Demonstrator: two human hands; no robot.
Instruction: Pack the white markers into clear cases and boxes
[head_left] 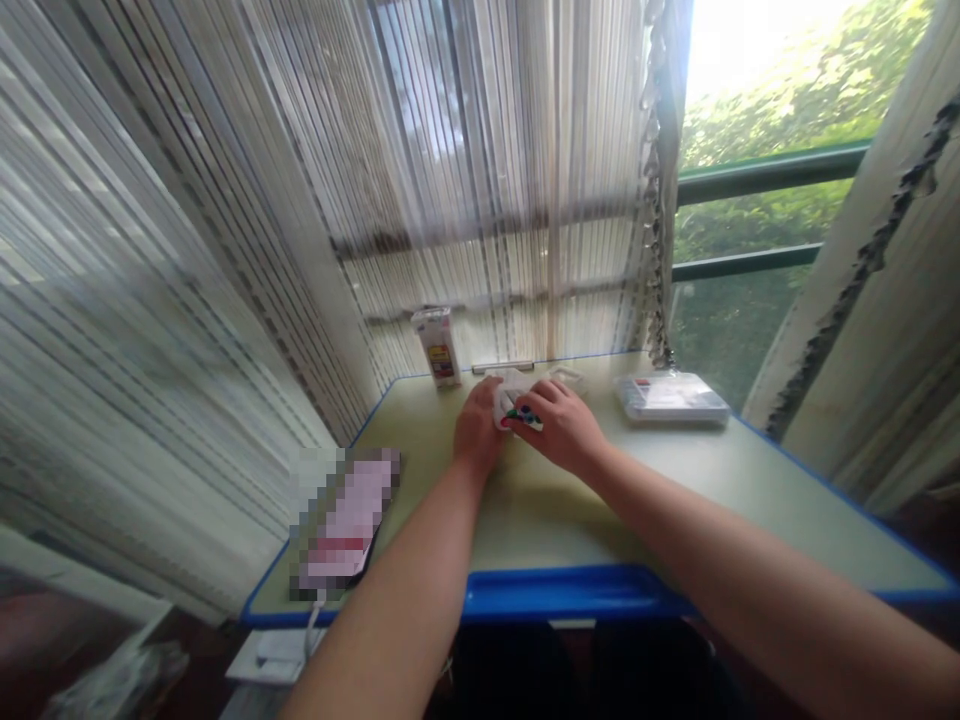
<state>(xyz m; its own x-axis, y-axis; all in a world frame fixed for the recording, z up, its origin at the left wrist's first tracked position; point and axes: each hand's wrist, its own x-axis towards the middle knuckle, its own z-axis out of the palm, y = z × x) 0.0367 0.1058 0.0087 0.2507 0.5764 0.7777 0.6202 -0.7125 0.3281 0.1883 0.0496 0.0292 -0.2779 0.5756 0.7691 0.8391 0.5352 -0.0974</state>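
Note:
My left hand (478, 425) is wrapped round the side of a small white container (504, 392) above the middle of the table. Small items with green, red and blue parts (516, 413) show at the container's opening. From the right, my right hand (564, 420) reaches to that opening with its fingers pinched among the coloured items. Exactly what lies between those fingers is too small and covered to make out. Just behind my right hand lies a clear plastic piece (568, 378).
A tall printed carton (437, 347) stands at the back left beside a thin bar (502, 367). A flat white case (673, 398) lies at the right. A phone-like object, blurred out (349, 520), lies left with a cable. The table (555, 525) has a blue edge; curtains (487, 150) hang behind.

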